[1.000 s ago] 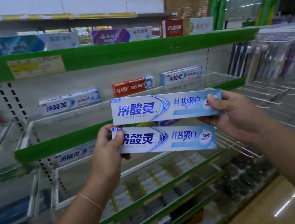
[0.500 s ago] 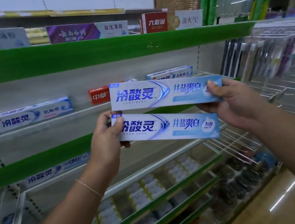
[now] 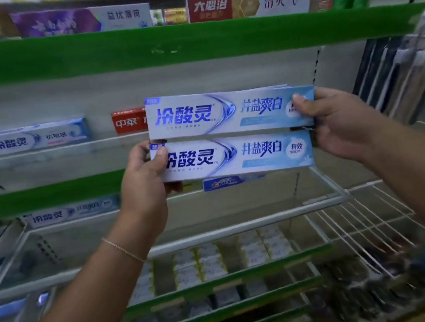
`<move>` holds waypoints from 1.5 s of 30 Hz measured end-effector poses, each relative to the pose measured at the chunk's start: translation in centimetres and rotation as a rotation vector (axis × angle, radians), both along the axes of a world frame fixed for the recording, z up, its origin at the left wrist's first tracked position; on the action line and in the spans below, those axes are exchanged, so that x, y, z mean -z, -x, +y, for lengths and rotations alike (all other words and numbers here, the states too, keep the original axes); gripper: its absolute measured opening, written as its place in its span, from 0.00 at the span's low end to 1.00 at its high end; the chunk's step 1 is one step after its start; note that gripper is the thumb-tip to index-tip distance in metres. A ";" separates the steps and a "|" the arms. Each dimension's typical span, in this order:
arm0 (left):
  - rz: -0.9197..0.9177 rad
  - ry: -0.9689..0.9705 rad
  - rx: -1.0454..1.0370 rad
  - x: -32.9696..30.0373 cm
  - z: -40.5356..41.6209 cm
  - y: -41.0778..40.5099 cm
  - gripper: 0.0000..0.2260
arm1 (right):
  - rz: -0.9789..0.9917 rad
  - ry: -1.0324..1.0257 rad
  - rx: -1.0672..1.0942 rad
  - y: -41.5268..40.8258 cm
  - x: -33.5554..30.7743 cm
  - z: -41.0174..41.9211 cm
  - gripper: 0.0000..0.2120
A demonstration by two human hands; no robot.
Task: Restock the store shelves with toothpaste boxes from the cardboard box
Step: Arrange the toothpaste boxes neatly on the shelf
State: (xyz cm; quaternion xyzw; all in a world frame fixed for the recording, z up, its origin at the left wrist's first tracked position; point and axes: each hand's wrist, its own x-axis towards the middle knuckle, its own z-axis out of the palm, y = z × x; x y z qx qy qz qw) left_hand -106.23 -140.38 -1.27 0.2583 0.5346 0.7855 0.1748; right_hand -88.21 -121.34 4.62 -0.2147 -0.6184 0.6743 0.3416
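Two long white-and-blue toothpaste boxes are held flat, one above the other, in front of the shelves. My right hand (image 3: pixel 340 121) grips the right end of the upper toothpaste box (image 3: pixel 225 111), thumb on its face. My left hand (image 3: pixel 144 181) grips the left end of the lower toothpaste box (image 3: pixel 233 157), thumb on its front corner. Behind them runs the middle shelf (image 3: pixel 41 196) with its green front strip. The cardboard box is out of view.
A white-blue box (image 3: pixel 36 136) and a red box (image 3: pixel 129 121) stand at the back of the middle shelf. The top shelf (image 3: pixel 185 43) carries purple, red and white boxes. Below sit a glass-fronted shelf (image 3: pixel 218 233) and more stocked rows. Toothbrush racks (image 3: pixel 417 73) hang at right.
The view has swung right and closer to the shelves. Both hands have carried the two boxes up and toward the middle shelf, and the boxes now lie closer together.
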 end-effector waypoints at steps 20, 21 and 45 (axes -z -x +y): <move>-0.086 0.134 -0.075 -3.5 7.1 3.0 0.05 | -0.174 -0.144 -0.196 4.8 -1.7 13.2 0.28; -0.060 0.145 -0.069 -3.6 7.3 3.0 0.06 | -0.175 -0.147 -0.200 5.0 -1.9 13.7 0.24; 0.015 0.095 -0.223 -2.5 11.4 -5.5 0.06 | -0.120 -0.099 -0.406 3.1 -2.2 21.7 0.33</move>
